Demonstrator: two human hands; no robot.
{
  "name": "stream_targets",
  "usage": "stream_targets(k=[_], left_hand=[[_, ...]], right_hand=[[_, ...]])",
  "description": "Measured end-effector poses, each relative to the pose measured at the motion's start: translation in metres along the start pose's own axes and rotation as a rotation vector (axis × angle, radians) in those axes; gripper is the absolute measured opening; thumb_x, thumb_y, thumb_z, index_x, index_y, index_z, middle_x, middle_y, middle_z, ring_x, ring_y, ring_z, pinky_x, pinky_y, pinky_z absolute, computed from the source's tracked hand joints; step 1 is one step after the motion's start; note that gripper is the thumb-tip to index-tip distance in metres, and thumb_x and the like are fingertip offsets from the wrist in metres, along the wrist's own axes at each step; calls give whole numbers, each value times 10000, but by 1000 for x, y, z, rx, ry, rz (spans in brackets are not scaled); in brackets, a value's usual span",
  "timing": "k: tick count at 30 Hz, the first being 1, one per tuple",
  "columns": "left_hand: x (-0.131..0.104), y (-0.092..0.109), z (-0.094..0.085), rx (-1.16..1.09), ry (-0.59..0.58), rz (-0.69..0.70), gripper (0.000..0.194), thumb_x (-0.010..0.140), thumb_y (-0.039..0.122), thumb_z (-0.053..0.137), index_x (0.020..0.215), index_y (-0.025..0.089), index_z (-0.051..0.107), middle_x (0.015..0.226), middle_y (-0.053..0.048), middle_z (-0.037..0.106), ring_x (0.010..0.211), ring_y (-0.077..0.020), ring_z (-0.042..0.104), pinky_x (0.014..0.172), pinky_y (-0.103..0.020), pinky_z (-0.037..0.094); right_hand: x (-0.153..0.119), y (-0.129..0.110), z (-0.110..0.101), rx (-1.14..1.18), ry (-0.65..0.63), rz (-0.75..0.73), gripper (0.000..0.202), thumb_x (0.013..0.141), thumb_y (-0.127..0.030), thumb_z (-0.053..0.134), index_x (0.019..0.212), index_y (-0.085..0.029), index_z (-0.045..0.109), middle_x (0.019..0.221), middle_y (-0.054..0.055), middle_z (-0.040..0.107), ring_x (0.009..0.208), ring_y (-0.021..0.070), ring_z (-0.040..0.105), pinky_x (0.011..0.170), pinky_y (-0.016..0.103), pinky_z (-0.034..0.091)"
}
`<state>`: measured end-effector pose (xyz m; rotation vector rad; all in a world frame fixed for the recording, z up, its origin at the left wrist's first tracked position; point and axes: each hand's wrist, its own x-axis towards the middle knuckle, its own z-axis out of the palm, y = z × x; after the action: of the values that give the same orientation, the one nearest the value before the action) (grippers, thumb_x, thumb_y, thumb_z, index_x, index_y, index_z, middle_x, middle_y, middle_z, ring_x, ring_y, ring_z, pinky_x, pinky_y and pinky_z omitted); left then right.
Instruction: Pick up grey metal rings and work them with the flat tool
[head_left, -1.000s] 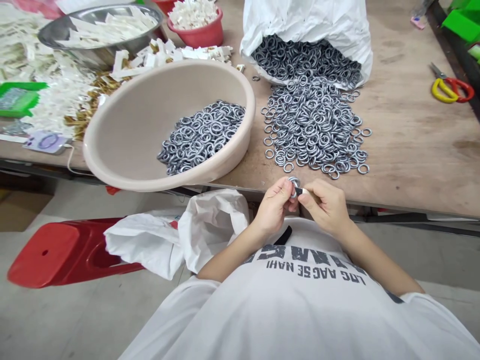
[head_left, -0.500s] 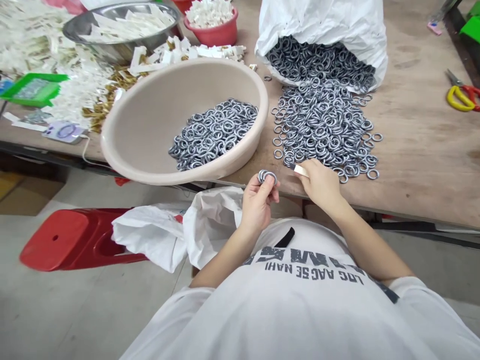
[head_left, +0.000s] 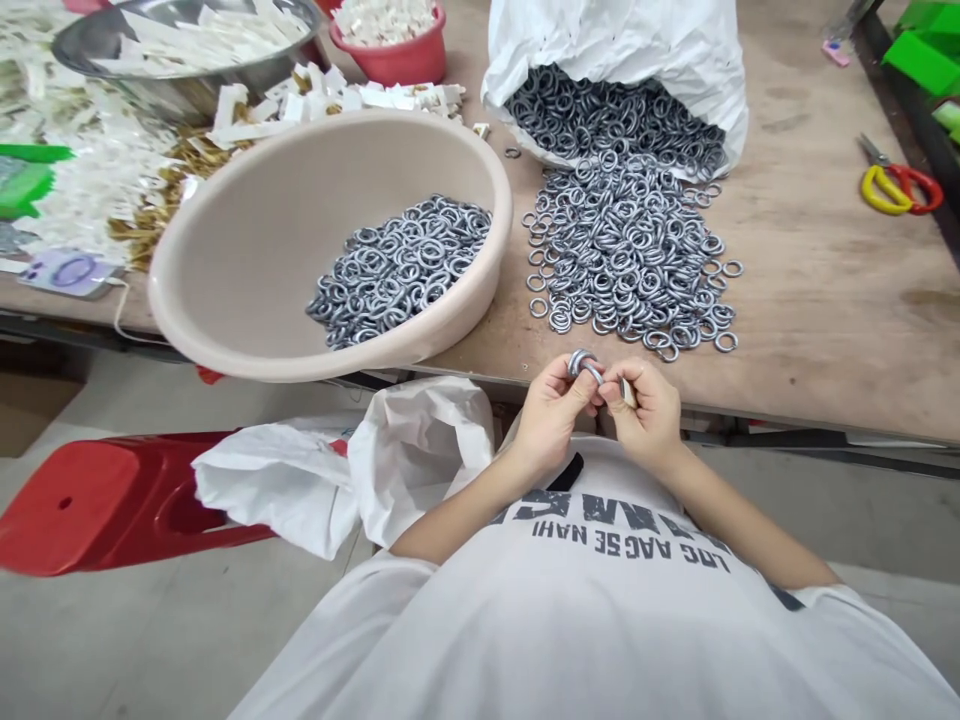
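Note:
My left hand [head_left: 553, 415] pinches several grey rings [head_left: 582, 362] between thumb and fingers, just in front of the table edge. My right hand [head_left: 643, 412] meets it there, fingertips touching the side of the held rings. A small cream-coloured tool [head_left: 628, 393] is tucked in the right hand's fingers; most of it is hidden. Beyond the hands, a loose pile of grey rings [head_left: 630, 250] spreads over the tabletop. To the left, a big beige basin [head_left: 232, 270] holds more grey rings [head_left: 405, 265] along its right side.
A white sack [head_left: 615, 35] lies with its mouth towards me, spilling rings. Scissors [head_left: 892, 185] with red and yellow handles rest at the right. White parts, a steel bowl [head_left: 225, 90] and a pink-red bowl [head_left: 394, 55] crowd the back left. A red stool [head_left: 82, 500] stands below.
My right hand has drawn back from the ring pile to meet my left hand, which has shifted right with its rings. The whole view has swung slightly to the right.

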<state>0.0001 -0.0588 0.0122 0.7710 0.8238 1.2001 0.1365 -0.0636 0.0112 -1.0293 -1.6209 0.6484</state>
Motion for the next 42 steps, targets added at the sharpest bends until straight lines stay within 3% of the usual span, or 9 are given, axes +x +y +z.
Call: stream_targets(k=[7, 10, 15, 21, 25, 27, 31, 36, 42], left_hand=[[-3, 5, -1, -21, 7, -48, 364, 840, 524, 721, 869, 179, 609, 718, 34, 558, 553, -62, 500, 532, -190, 440], [-3, 7, -1, -7, -19, -36, 370, 862, 540, 689, 844, 183, 593, 719, 32, 548, 562, -67, 500, 542, -195, 439], [-6, 8, -2, 53, -102, -11, 379, 853, 549, 697, 859, 177, 624, 691, 34, 529, 561, -63, 465, 547, -194, 395], [-11, 9, -1, 23, -75, -78, 454, 828, 625, 678, 823, 177, 605, 637, 38, 485, 529, -73, 415, 519, -209, 368], [-13, 5, -2, 59, -109, -71, 451, 825, 601, 698, 770, 174, 564, 618, 39, 476, 513, -66, 406, 510, -206, 341], [-13, 6, -1, 63, -128, -86, 453, 840, 597, 683, 757, 172, 548, 610, 40, 469, 502, -63, 393, 498, -204, 324], [-12, 13, 0, -26, -103, -112, 448, 866, 583, 658, 749, 176, 513, 604, 48, 429, 505, -62, 368, 505, -201, 330], [-12, 19, -1, -79, -39, -122, 430, 852, 550, 692, 752, 179, 499, 588, 57, 412, 492, -59, 364, 496, -194, 347], [-12, 20, 0, -107, -27, -145, 430, 831, 538, 720, 745, 178, 500, 576, 59, 404, 480, -54, 354, 472, -181, 327]], right_hand=[[-1, 5, 4, -81, 1, -201, 104, 902, -158, 618, 945, -253, 610, 813, 8, 666, 778, 181, 628, 702, 329, 486], [3, 4, -2, -9, -2, -121, 61, 906, -238, 661, 962, -254, 643, 827, 7, 661, 745, 174, 613, 694, 330, 487], [16, -5, -13, 58, -137, -61, 257, 911, -364, 694, 1152, -276, 691, 905, 20, 679, 803, 181, 610, 753, 346, 487], [14, -4, -5, 169, -118, -4, 327, 808, -505, 784, 1023, -268, 714, 869, 13, 664, 789, 191, 606, 737, 350, 479], [14, -3, -5, 283, -107, 158, 307, 870, -517, 710, 785, -228, 647, 714, -17, 571, 635, 150, 532, 632, 311, 435], [16, -6, -9, 248, -97, 184, 348, 905, -510, 667, 729, -216, 610, 676, -21, 544, 620, 141, 507, 626, 302, 416], [16, -15, -19, 55, -133, 60, 379, 918, -585, 603, 862, -211, 626, 751, 6, 588, 682, 158, 527, 652, 311, 409], [9, -21, -20, -195, -211, -88, 229, 955, -410, 614, 845, -209, 611, 756, 3, 607, 684, 139, 528, 648, 289, 383], [7, -21, -18, -297, -238, -108, 257, 947, -409, 619, 788, -207, 633, 721, 0, 580, 630, 126, 507, 603, 283, 361]])
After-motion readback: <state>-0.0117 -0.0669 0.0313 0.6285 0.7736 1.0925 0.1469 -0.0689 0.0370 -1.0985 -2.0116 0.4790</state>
